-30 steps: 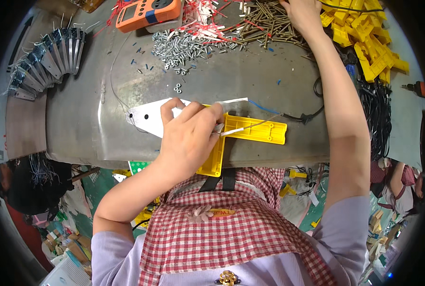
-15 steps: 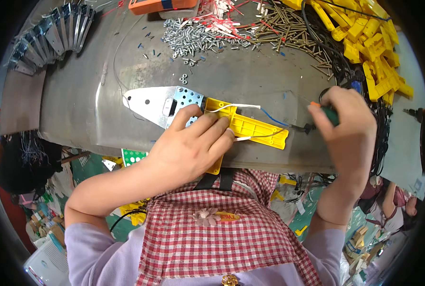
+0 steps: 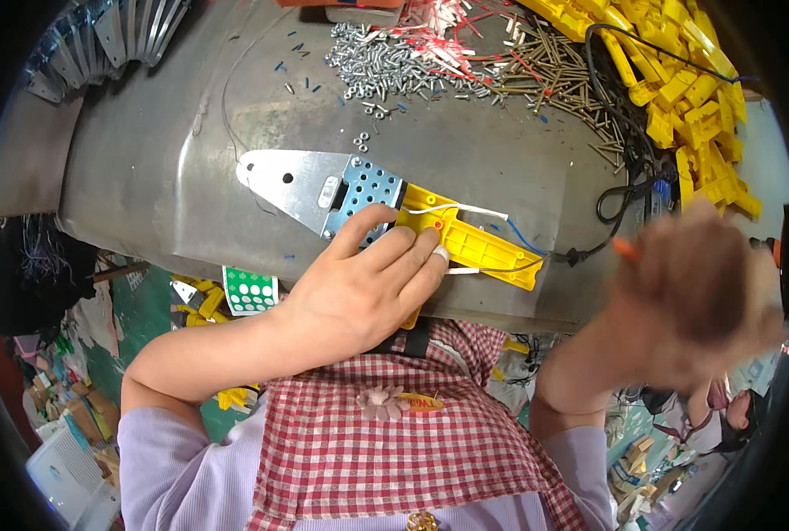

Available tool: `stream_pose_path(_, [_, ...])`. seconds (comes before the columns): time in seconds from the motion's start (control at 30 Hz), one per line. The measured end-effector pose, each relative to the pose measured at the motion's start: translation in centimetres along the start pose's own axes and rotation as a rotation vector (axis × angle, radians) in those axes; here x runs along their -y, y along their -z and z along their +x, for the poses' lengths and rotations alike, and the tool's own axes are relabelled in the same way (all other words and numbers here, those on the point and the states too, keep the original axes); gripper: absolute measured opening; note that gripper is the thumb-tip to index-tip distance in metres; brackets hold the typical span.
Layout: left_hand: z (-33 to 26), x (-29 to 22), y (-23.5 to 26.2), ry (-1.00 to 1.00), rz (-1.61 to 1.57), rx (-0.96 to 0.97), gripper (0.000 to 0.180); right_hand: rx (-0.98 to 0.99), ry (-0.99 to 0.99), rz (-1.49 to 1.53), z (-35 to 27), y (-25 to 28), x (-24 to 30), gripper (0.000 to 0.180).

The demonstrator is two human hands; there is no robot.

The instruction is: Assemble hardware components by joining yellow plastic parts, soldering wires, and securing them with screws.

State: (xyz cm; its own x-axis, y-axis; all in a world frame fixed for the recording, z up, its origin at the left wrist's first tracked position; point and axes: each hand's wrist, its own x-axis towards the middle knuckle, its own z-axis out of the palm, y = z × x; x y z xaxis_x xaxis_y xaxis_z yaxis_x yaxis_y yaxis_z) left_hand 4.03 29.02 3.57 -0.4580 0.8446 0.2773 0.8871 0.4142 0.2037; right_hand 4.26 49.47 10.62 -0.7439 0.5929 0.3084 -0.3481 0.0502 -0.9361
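My left hand (image 3: 369, 285) rests with bent fingers on a yellow plastic handle shell (image 3: 492, 251), holding it at the table's front edge. The shell joins a perforated metal box (image 3: 374, 188) and a pointed silver plate (image 3: 301, 188). White-sleeved wires (image 3: 465, 209), a blue wire (image 3: 525, 237) and a thin dark wire run along the shell to a black cord (image 3: 596, 243). Off to the right, my right hand (image 3: 691, 301) is blurred by motion. It is closed on a screwdriver (image 3: 626, 249) whose orange handle end shows; the rest is hidden.
Silver screws (image 3: 385, 66), long brass-coloured screws (image 3: 558, 66) and red-and-white wire pieces (image 3: 443, 44) lie heaped at the back. Yellow plastic shells (image 3: 700, 106) pile up at the far right, beside black cords (image 3: 620, 199). Metal plates (image 3: 138, 31) stand far left. A green sticker sheet (image 3: 251, 292) hangs by the edge.
My right hand has swung rightward and away from the handle shell with the screwdriver. My left hand stays on the shell. The whole view has shifted slightly.
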Motion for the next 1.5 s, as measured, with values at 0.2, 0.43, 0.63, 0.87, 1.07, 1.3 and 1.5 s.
stream_pose_path(0.2, [-0.1, 0.0, -0.1, 0.003, -0.009, -0.018, 0.035, 0.764, -0.176, 0.523, -0.9, -1.6, -1.7, 0.057])
stream_pose_path(0.43, [0.0, -0.1, 0.0, -0.007, -0.050, -0.037, 0.033, 1.030, -0.238, 0.457, 0.4, -2.4, -2.8, 0.053])
stream_pose_path(0.63, [1.2, 3.3, 1.4, 0.114, -0.471, -0.513, 0.023, 1.038, -0.434, 0.221, 0.4, -2.9, -1.5, 0.048])
stream_pose_path(0.87, [9.1, 1.1, 3.0, -0.100, -0.745, -0.598, 0.029, 0.754, -0.333, 0.069, -1.3, -2.2, -2.7, 0.030])
stream_pose_path(1.07, [7.1, 3.4, 2.3, 0.108, -0.630, -0.697, 0.041, 0.857, -0.428, 0.779, 4.4, -3.4, -2.9, 0.042])
stream_pose_path(1.3, [5.0, 0.9, -1.7, -0.015, -0.250, -0.258, 0.061, 0.682, 0.256, -0.870, 6.2, 6.9, -4.1, 0.066])
stream_pose_path(1.5, [5.8, 0.5, 0.0, 0.255, -0.462, 0.039, 0.057, 0.649, 0.089, -0.960, -1.7, 14.9, -3.6, 0.030])
